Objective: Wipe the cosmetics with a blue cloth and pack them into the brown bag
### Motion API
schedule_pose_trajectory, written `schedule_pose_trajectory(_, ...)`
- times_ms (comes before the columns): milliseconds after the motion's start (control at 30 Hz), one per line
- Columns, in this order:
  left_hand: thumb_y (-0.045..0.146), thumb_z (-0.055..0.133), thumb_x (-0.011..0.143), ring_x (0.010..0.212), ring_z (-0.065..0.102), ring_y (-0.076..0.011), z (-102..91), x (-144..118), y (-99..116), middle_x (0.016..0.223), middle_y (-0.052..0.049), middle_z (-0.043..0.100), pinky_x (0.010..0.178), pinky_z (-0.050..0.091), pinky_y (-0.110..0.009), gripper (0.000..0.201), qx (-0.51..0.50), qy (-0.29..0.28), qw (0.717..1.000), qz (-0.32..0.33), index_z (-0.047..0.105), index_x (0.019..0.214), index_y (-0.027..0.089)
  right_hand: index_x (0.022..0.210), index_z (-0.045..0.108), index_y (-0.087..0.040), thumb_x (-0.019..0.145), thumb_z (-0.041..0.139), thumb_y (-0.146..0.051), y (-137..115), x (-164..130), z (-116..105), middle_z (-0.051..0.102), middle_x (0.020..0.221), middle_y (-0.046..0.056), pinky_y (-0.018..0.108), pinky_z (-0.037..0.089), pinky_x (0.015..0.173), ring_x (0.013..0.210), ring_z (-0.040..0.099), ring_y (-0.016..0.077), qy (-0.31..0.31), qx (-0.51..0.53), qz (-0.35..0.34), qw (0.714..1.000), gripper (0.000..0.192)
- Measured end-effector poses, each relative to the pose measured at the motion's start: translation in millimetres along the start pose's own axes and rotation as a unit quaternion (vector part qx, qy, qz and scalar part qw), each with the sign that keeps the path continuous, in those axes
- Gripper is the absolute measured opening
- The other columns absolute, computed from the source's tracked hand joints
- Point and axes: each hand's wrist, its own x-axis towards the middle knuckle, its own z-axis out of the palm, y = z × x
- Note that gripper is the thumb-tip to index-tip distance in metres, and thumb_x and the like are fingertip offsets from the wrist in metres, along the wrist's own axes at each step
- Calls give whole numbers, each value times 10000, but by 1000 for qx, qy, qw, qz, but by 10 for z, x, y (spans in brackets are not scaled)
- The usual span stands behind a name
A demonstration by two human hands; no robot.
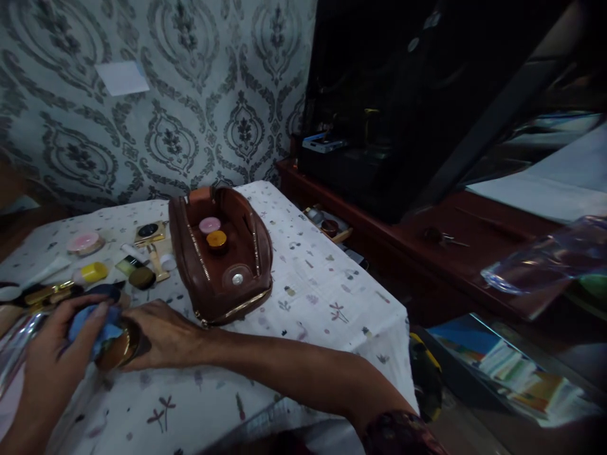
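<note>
- Two hands work together at the near-left corner of the surface, which carries a white cloth with small printed motifs.
- Left hand: fingers closed on a blue cloth, pressing it down onto the top of a round gold-rimmed compact.
- Right hand: reaches across from the right, fingers curled around the compact's edge, gripping it and steadying it against the surface.
- Step in hand, as judged: wiping the compact clean, one hand rubbing, the other bracing. The compact sits on the surface at the near-left, partly covered by cloth and fingers.
- Next move, as judged: calls for a firm hold on the rim while the cloth works over the lid; the compact would need turning for the cloth to reach its hidden faces.
- Just beyond the hands: a scatter of cosmetics, among them a yellow-capped jar, a dark-capped bottle, gold tubes, a pink round case and a gold square compact.
- Behind and right of the hands: an open brown pouch, upright, with a pink-lidded jar and an orange-lidded jar inside, touching each other.
- Further out: patterned wallpaper behind, a dark wooden cabinet to the right, well apart from the work.
- A blurred clear plastic item at the far right cannot be identified.
</note>
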Motion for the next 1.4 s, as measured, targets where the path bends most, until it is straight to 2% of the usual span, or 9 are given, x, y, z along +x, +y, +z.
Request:
schedule_pose_trajectory(67, 625, 534, 819, 938, 665, -270, -48, -70, 130, 1022, -19, 696, 807, 559, -408, 438, -49, -68, 995, -44, 625, 1039, 258, 1089, 545, -163, 731, 803, -448, -7, -25, -5, 653, 1060, 75, 324, 508, 910, 1021, 632, 229, 12, 8, 42, 999, 525)
schedule_pose_trajectory(167, 651, 658, 700, 1019, 641, -304, -72, -159, 202, 1142, -76, 662, 886, 533, -460, 641, -81, -138, 986, -41, 564, 1174, 229, 1108, 563, -156, 676, 839, -419, -6, -64, 16, 620, 1121, 104, 370, 503, 937, 1085, 593, 265, 36, 16, 90, 995, 576)
schedule_pose_trajectory(300, 603, 727, 684, 1143, 601, -315, -87, -232, 178, 1271, -109, 601, 976, 486, -476, 753, -65, -146, 987, -15, 494, 1288, 219, 1202, 547, -143, 649, 844, -310, 5, -83, 71, 553, 1238, 133, 415, 442, 1055, 1204, 527, 269, 52, 50, 82, 994, 649)
schedule_pose_trajectory(433, 537, 707, 745, 1083, 635, -269, -116, -267, 176, 1254, -86, 620, 948, 502, -421, 670, -104, -162, 980, -45, 492, 1292, 216, 1315, 488, -114, 693, 805, -319, 30, -82, 98, 493, 1319, 169, 442, 404, 1101, 1273, 474, 279, 52, 65, 81, 993, 728)
schedule_pose_trajectory(567, 480, 692, 787, 1041, 648, -244, -124, -295, 181, 1180, -71, 652, 906, 516, -374, 557, -147, -152, 976, -41, 531, 1245, 207, 1370, 447, -125, 723, 779, -324, 51, -100, 100, 523, 1335, 175, 468, 420, 1067, 1259, 499, 298, 32, 78, 80, 993, 754)
schedule_pose_trajectory(667, 420, 679, 820, 1015, 645, -231, -116, -315, 168, 1119, -61, 662, 884, 518, -356, 428, -143, -134, 981, 1, 580, 1172, 199, 1338, 468, -146, 738, 767, -279, 37, -115, 85, 572, 1286, 145, 434, 459, 1004, 1183, 561, 268, 36, 100, 71, 992, 684)
schedule_pose_trajectory(900, 284, 623, 917, 1093, 618, -202, -102, -379, 155, 1149, -75, 641, 941, 507, -331, 218, -84, -92, 977, 173, 586, 1119, 212, 1210, 535, -148, 770, 743, -248, -2, -115, 39, 600, 1157, 101, 369, 479, 933, 1095, 583, 231, 41, 120, 51, 991, 496)
schedule_pose_trajectory(1133, 206, 612, 920, 1140, 631, -232, -94, -406, 161, 1167, -121, 660, 970, 543, -374, 177, -15, -20, 957, 290, 605, 1096, 185, 1220, 524, -170, 751, 734, -201, 10, -117, 67, 595, 1184, 102, 389, 467, 970, 1128, 572, 239, 47, 123, 40, 991, 515)
schedule_pose_trajectory(1400, 133, 495, 954, 1201, 643, -237, 32, -393, 127, 1072, -114, 742, 972, 570, -402, 227, 5, 13, 913, 408, 643, 1120, 179, 1033, 550, -175, 693, 686, -203, -17, -105, 48, 595, 998, 61, 355, 500, 823, 913, 581, 209, 61, 105, 73, 990, 367)
